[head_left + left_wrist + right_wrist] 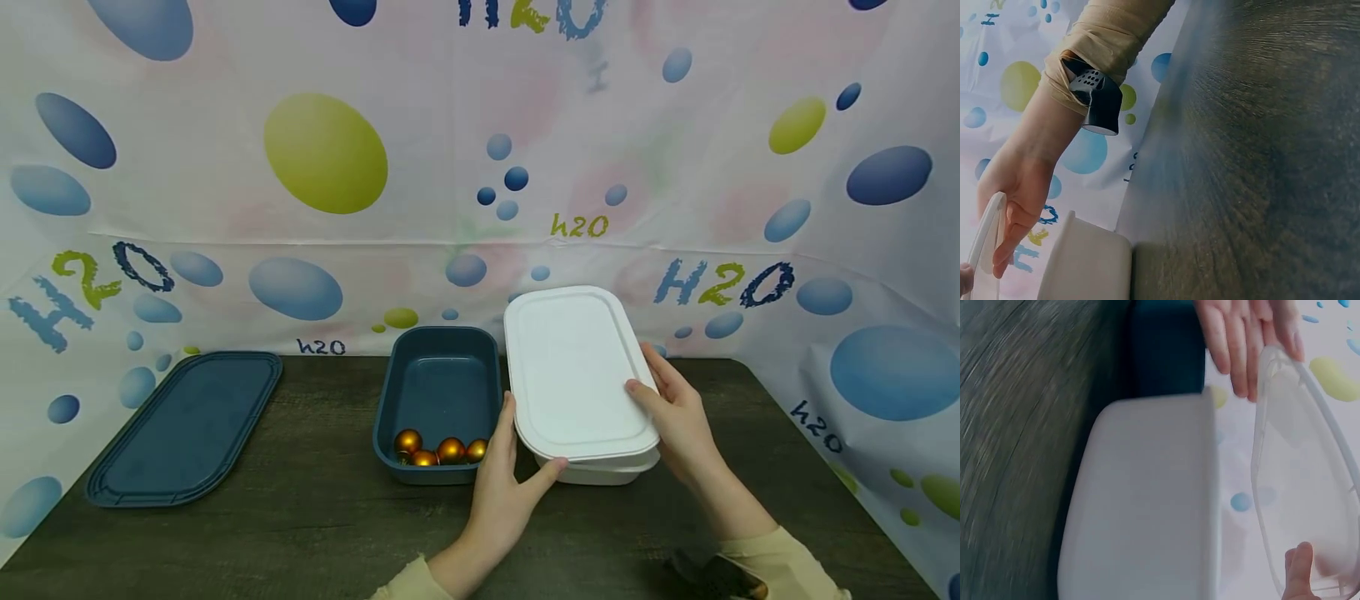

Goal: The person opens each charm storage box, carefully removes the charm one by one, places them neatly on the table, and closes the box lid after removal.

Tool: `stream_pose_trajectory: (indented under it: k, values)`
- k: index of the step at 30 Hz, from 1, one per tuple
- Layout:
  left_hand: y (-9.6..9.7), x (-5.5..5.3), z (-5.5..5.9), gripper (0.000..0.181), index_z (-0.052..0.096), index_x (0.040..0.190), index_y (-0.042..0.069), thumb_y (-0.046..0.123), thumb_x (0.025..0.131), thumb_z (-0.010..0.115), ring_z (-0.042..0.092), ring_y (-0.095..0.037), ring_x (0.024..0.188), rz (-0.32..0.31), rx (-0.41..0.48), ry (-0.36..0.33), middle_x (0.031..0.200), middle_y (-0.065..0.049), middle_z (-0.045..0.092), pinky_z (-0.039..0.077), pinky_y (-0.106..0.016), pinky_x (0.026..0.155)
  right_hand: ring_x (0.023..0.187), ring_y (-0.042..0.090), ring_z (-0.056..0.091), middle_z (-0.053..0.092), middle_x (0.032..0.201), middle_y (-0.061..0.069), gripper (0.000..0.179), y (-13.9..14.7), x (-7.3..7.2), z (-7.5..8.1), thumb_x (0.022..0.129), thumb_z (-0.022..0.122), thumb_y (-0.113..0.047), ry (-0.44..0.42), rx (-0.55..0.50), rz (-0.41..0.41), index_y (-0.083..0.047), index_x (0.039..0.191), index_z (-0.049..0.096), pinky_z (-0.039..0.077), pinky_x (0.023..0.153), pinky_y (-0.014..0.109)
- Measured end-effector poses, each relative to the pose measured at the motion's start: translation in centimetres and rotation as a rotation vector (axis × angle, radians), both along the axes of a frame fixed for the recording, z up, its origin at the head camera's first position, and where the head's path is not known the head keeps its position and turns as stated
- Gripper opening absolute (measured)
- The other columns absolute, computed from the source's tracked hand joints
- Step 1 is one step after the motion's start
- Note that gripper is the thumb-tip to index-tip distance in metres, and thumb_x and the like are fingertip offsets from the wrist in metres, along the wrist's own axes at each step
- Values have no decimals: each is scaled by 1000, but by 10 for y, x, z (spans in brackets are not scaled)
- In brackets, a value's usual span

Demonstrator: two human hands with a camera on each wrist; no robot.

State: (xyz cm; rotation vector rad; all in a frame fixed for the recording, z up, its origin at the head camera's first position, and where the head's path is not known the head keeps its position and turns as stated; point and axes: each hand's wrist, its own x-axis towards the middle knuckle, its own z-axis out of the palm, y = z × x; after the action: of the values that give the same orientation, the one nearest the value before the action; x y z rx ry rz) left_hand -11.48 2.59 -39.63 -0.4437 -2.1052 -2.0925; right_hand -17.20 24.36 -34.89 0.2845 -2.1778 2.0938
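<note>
Both hands hold a white rectangular lid (581, 367), tilted over a white container (600, 475) on the table. My left hand (501, 492) grips its near left corner, thumb at the front edge and fingers along the left side. On the right side my right hand (678, 417) pinches the lid, thumb on top and fingers underneath, as the right wrist view shows. That view also has a gap between the lid's hollow underside (1304, 456) and the container's wall (1147, 500). The lid hides the inside of the white container.
Left of the white container stands an open dark blue container (442, 383), with several shiny gold balls (451, 451) at its near end. A dark blue lid (187, 429) lies on the table's left side. A patterned curtain (420, 150) hangs behind.
</note>
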Motion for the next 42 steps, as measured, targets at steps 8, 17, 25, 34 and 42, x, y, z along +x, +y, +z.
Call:
stream_pose_trajectory:
  k: [8, 17, 25, 34, 42]
  values:
    - [-5, -1, 4, 93, 10, 154, 15, 24, 87, 73, 12, -14, 142, 10, 30, -5, 158, -1, 6, 21, -36, 111, 137, 23, 28, 13, 157, 15, 64, -5, 2, 9, 101, 50, -21, -12, -138, 41, -3, 152, 16, 44, 92, 17]
    - [-6, -2, 1, 92, 9, 154, 17, 26, 87, 72, 11, -14, 143, 13, 28, -2, 158, 0, 5, 19, -38, 112, 120, 12, 47, 23, 154, 18, 55, -16, 2, 22, 100, 51, -14, 31, -196, -47, 2, 148, 28, 48, 88, 20]
    - [-9, -1, 5, 90, 16, 154, 19, 27, 85, 74, 11, -14, 143, 145, -112, 142, 157, 8, 12, 16, -49, 113, 135, 22, 34, 22, 155, 13, 54, -25, 3, 32, 101, 49, -12, 39, -213, -53, 1, 149, 27, 45, 91, 17]
    - [-10, -1, 9, 78, 37, 146, 3, 0, 78, 74, 28, -20, 140, 250, -381, 520, 151, -8, 34, 23, -41, 112, 136, 23, 32, 19, 157, 11, 56, -29, 6, 29, 101, 48, -18, 25, -186, -31, -5, 151, 25, 47, 89, 18]
    - [-12, -1, 13, 66, 49, 138, 4, -2, 76, 70, 40, -16, 133, 271, -550, 701, 144, -5, 46, 34, -38, 108, 140, 21, 25, 18, 157, 8, 55, -39, 9, 28, 102, 46, -15, 29, -184, -4, -2, 150, 23, 42, 95, 17]
